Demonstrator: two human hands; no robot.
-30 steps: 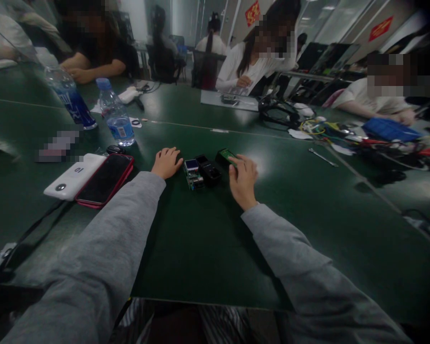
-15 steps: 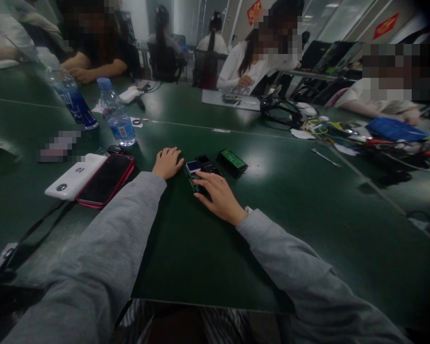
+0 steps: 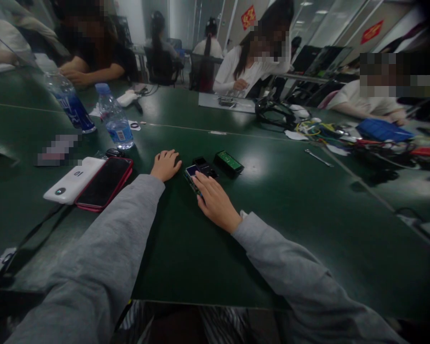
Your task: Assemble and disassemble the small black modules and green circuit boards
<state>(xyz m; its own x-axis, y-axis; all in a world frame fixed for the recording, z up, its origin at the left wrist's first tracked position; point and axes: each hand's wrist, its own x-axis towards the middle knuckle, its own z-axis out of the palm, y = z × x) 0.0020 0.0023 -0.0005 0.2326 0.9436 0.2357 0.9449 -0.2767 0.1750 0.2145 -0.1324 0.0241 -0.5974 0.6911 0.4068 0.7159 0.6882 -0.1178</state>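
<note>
My left hand (image 3: 165, 165) lies on the green table, fingers spread, holding nothing. Just right of it is a small circuit board with a screen (image 3: 192, 172). Across that board rests my right hand (image 3: 215, 198), its fingers stretched out and covering much of the board and part of its screen. The thumb is by the board's near edge; whether it presses there I cannot tell. Beyond the fingertips sits a black case part with a window (image 3: 205, 165). Farther right is a black box-shaped housing with a green circuit board in it (image 3: 229, 161).
On the left are a red-cased phone (image 3: 105, 184), a white power bank (image 3: 73, 181) and two bottles, the nearer a water bottle (image 3: 121, 134). A wrench (image 3: 318, 157) and tangled cables (image 3: 329, 129) lie right. Several people sit around the table (image 3: 200, 267).
My right hand has slid slightly forward over the circuit board, so its fingers now cover part of the screen. My left hand stays on the table. The view has shifted a little.
</note>
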